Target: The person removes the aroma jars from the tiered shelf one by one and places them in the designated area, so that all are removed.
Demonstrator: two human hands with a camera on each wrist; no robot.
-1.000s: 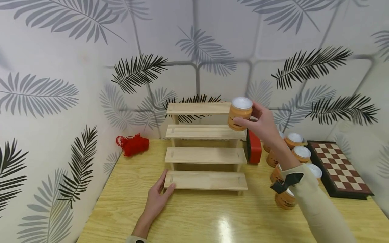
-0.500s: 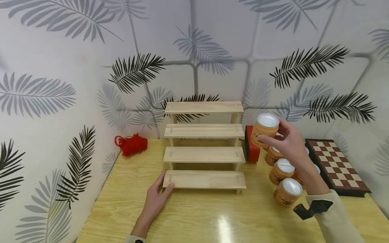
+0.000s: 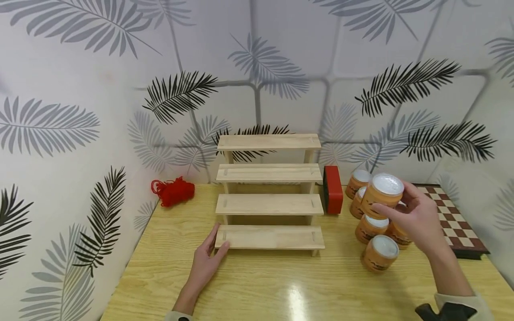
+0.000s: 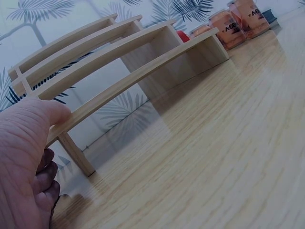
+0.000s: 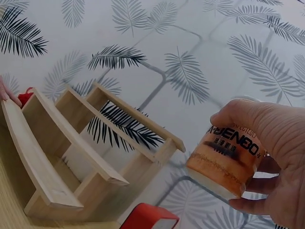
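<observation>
A tiered wooden display rack (image 3: 269,204) with stepped shelves stands on the table. My left hand (image 3: 207,262) grips the left end of its lowest shelf, thumb on top and fingers curled at the end below. Raised at the right, my right hand (image 3: 421,218) holds an orange-labelled jar (image 3: 383,196) with a white lid, thumb on the near side and fingers round the far side. In the right wrist view that jar (image 5: 224,157) shows dark lettering. Beneath and behind it several similar jars (image 3: 379,253) stand on the table, partly hidden by the held one.
A red box (image 3: 332,189) stands just right of the rack. Red yarn (image 3: 176,191) lies at the back left. A checkered game board (image 3: 462,223) lies at the right, partly behind my right hand. The patterned wall (image 3: 281,53) rises behind the table (image 3: 160,285).
My right hand has carried the jar from in front of the upper shelves rightward and down, over the group of jars. My left hand stays at the lowest shelf's end.
</observation>
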